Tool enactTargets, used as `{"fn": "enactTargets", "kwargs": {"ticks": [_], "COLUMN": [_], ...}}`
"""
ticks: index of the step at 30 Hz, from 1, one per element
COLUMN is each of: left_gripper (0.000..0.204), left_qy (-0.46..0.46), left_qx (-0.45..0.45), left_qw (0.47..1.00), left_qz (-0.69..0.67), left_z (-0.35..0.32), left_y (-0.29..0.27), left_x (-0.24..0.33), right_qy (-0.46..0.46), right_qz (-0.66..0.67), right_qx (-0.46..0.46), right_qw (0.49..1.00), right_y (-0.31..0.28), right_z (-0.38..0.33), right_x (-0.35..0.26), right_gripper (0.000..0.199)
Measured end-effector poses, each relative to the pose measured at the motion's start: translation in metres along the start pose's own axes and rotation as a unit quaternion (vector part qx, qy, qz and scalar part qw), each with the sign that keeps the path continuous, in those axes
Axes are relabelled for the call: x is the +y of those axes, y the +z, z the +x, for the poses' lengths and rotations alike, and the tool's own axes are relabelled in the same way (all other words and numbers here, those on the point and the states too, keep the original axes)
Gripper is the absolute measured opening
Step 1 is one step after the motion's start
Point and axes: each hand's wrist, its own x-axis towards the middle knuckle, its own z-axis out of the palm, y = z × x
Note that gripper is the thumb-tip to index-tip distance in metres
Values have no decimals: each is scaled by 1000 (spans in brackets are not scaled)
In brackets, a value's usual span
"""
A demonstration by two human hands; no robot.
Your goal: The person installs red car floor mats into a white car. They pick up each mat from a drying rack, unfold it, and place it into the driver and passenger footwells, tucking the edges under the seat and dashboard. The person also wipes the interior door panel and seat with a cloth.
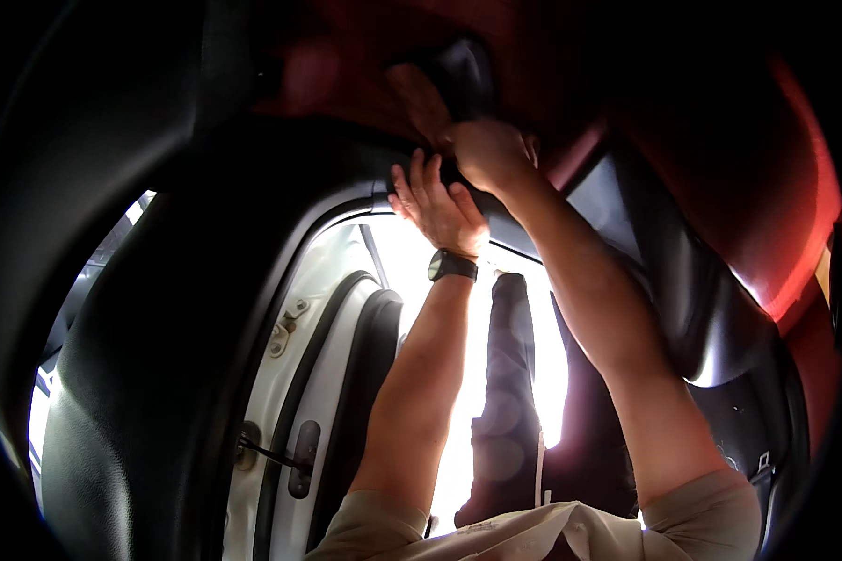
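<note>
Beige sleeves fill the lower edge, closest to the lens, and both bare forearms rise from them toward the top of a car's door opening. At far left a dark seat back bulges into view, and just right of it stands the white door pillar with its metal latch plate and a strap hinge lower down. A black rubber door seal runs up the pillar and curves overhead along the edge of the roof. The left hand, with a dark wristwatch on the wrist, lies flat against the black trim strip at the top of the opening, its fingers spread and extended, pressing on the strip and not curled around anything. Just to the right and slightly higher, the right hand is closed into a grip on the same strip where it meets the reddish headliner; what exactly sits inside that grip I cannot tell, as the spot is dark. Further right the trim continues down as a glossy dark panel. Judging by how things lie, the strip to the left of the hands sits snug against the roof edge and looks seated, while the stretch under and right of the hands appears to be the part in hand, so the work seems partway along.
</note>
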Motion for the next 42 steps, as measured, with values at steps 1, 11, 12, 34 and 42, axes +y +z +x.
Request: {"fn": "enactTargets", "kwargs": {"ticks": [1,11,12,34,42], "left_gripper": [47,44,45,41,43], "left_qy": [1,19,21,42,19], "left_qx": [11,26,24,11,-21], "left_qw": [1000,997,997,997,995], "left_qz": [20,71,69,61,92], "left_z": [-3,-4,-6,2,-2], "left_y": [1,0,-1,-5,-7], "left_x": [-8,-13,-11,-3,-11], "right_qy": [3,-248,-87,-146,15], "right_qz": [-25,-47,244,-49,-116], "right_qx": [18,-492,-529,228,-242], "right_qw": [1000,833,808,961,963], "right_y": [7,-42,-25,5,-35], "right_z": [-16,-224,-254,-26,-87], "right_x": [1,-28,-14,-2,-21], "right_gripper": [22,27,20,46,21]}}
